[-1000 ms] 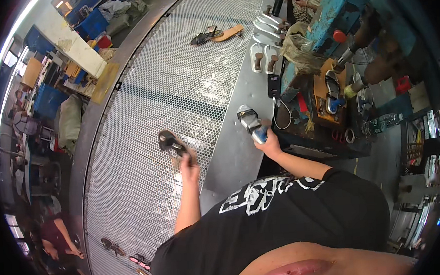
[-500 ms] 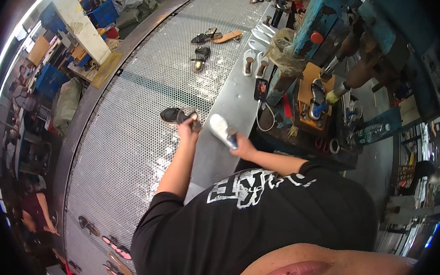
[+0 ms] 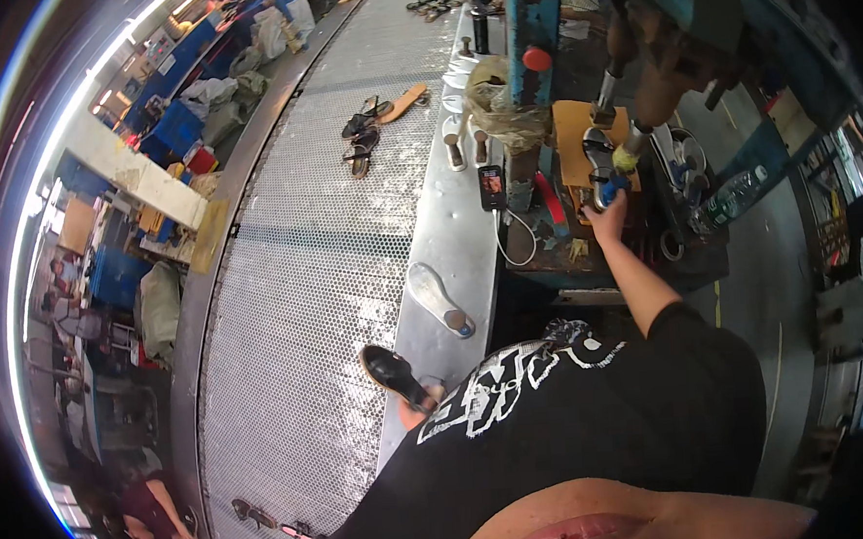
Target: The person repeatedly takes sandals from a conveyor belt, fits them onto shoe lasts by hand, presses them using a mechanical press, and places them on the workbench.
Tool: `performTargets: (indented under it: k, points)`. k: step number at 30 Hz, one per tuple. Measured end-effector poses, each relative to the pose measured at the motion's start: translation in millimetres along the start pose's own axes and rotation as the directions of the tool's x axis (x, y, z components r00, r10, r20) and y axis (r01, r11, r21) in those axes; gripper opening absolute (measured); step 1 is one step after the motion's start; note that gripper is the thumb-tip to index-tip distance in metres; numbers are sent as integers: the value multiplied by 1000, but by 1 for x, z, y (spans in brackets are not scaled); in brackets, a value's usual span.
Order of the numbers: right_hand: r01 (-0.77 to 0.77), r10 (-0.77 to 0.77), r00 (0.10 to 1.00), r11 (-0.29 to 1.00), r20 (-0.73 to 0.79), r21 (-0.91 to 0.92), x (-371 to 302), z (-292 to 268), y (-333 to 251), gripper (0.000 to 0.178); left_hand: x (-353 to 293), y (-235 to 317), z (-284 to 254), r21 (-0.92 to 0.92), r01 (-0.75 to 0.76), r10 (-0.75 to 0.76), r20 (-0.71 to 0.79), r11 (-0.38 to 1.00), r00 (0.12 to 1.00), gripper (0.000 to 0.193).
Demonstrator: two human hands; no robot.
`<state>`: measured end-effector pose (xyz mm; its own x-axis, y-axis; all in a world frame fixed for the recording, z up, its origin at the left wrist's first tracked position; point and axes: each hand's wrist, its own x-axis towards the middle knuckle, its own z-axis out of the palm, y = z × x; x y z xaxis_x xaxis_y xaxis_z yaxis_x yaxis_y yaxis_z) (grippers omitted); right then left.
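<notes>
My left hand is close to my body at the edge of the metal ledge, closed on a black sandal whose toe points away from me. My right hand reaches to the machine at the right. Its fingers are round the blue heel end of a dark-strapped sandal under the machine's press heads. A white shoe-shaped piece with a brown round pad and a blue heel end lies on the ledge between my hands, touched by neither.
A perforated conveyor runs along the left, with dark sandals farther up. On the metal ledge are white shoe forms and a phone with a white cable. A blue machine post and a plastic bottle stand right.
My left hand has drawn the black sandal off the conveyor toward my body. My right hand has let go of the white shoe-shaped piece on the ledge and moved right to the machine's sandal.
</notes>
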<state>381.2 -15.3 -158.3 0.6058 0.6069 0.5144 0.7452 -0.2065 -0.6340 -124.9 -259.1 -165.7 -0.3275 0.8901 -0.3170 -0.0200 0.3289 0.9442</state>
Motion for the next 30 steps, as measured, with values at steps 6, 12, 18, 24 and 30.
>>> performTargets:
  k: [6, 12, 18, 24, 30]
  points:
    - [-194, 207, 961, 977, 186, -86, 16, -9, -3, 65, 53, 95, 53, -224, -82, 119, 154, 971, 981, 35]
    - [-143, 49, 975, 889, 219, 434, -106, -60, -104, 55, 56, 121, 145, -244, 928, -92, 956, 280, 279, 51]
    - [-141, -346, 788, 703, 509, 697, -115, -95, -183, 47, 171, 104, 193, -569, 748, 151, 819, 341, 554, 35]
    - [-189, -533, 497, 703, 685, 685, -107, -136, -171, 46, 230, 80, 187, -642, 344, -71, 410, 685, 909, 38]
    - [-271, -278, 724, 727, 632, 631, -106, -122, -141, 54, 56, 115, 293, -372, -253, 429, 537, 893, 726, 53]
